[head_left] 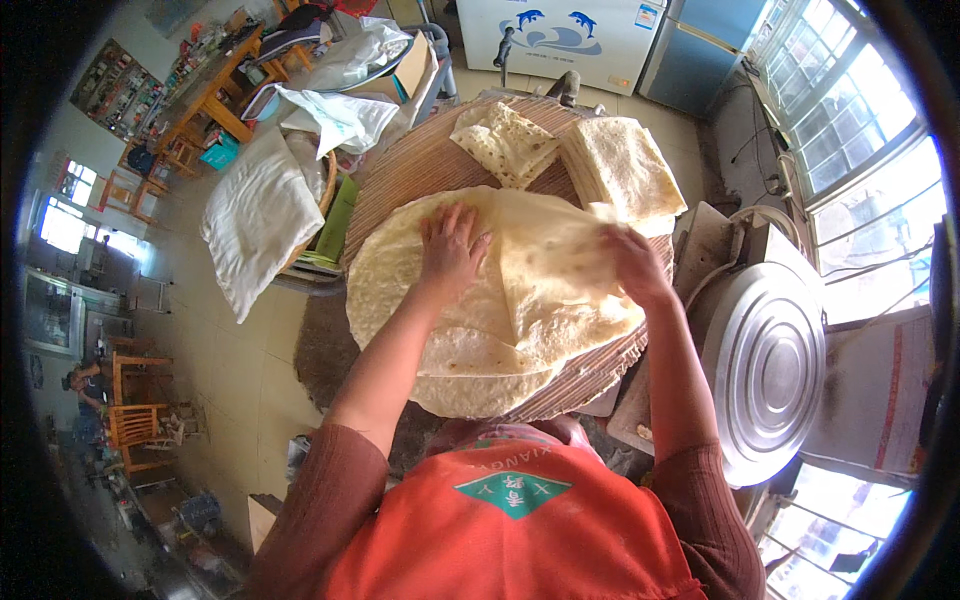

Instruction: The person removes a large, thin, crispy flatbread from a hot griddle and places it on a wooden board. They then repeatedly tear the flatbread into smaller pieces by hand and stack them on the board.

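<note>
A large round thin flatbread [390, 270] lies on a round ribbed mat [405, 161], apparently of plant stalks, with another sheet [480, 394] showing beneath its near edge. My left hand [452, 244] rests flat on the bread with fingers spread. At the right, my right hand [636, 262] grips the bread's edge; motion blurs the fingers. The bread's right part is folded or creased over toward the middle. Beyond my right hand stands a stack of folded flatbreads [626, 161]. A single browned, folded flatbread [504, 141] lies to the left of that stack.
To my right is a large round metal lid [772, 375] on a griddle-like appliance. On the left, a white cloth [262, 214] covers part of a basket, near plastic bags [341, 116]. A white chest freezer [559, 41] stands beyond the mat. A person [90, 386] is far left.
</note>
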